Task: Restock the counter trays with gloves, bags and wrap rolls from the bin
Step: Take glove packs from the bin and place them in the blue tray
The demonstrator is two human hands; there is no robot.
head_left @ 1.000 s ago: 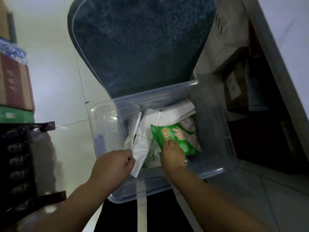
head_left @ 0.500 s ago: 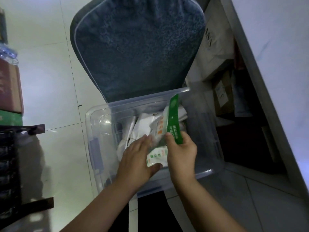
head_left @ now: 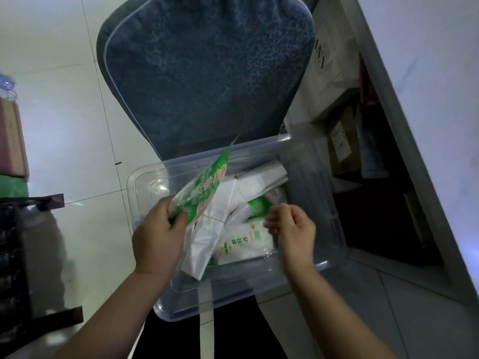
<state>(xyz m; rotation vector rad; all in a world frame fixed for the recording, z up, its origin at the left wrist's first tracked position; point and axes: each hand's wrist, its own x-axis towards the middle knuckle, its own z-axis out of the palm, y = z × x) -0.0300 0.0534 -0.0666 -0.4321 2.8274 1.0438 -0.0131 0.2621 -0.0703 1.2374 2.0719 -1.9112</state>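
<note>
A dark blue chair cushion (head_left: 204, 73) fills the view above the clear plastic bin (head_left: 334, 221) on the tiled floor. Inside it lie white packets (head_left: 261, 181) and a green-printed pack (head_left: 246, 239). Your left hand (head_left: 158, 239) pinches the green glove packet (head_left: 204, 187) by its lower end, long axis pointing up and right over the bin's left side. Your right hand (head_left: 293, 226) hovers with fingers loosely curled, holding nothing.
</note>
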